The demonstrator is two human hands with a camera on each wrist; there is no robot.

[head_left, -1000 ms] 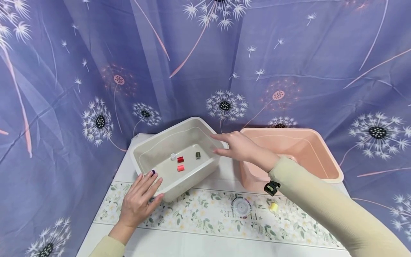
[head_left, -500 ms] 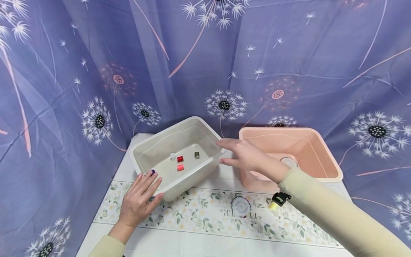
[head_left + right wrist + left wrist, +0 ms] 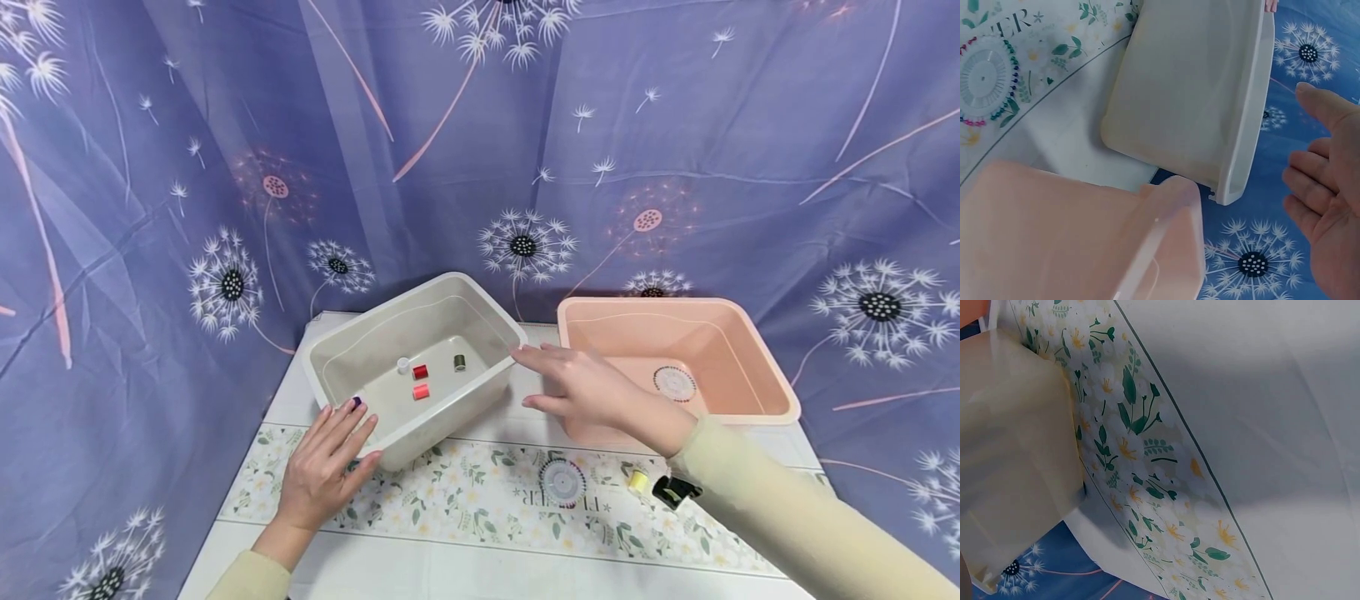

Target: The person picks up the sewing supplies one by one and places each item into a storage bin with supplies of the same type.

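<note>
Over the last second the right hand had drawn back from above the right end of the gray plastic bin, to just outside that end. Its fingers were loosely extended and gripped nothing; a fingertip overlapped the bin's right corner in the head view, but no contact showed in the right wrist view. The left hand had stayed at the bin's left end, fingers straight over the near rim, none visibly curled around anything. Whether it pressed on the rim could not be told. A small dark purple thing showed by its fingertips, inside the bin's outline.

The bin had barely moved, and stood askew on the floral table cover. Within it lay a white thread spool, a red one, a coral one and an olive one, undisturbed.

Right of the bin, the retreating arm had uncovered a pin wheel inside the peach bin. Nearer the person, to the gray bin's right, lay another pin wheel and a yellow spool. The retreat seemed to have carried nothing, merely freeing the gray bin's right end.
</note>
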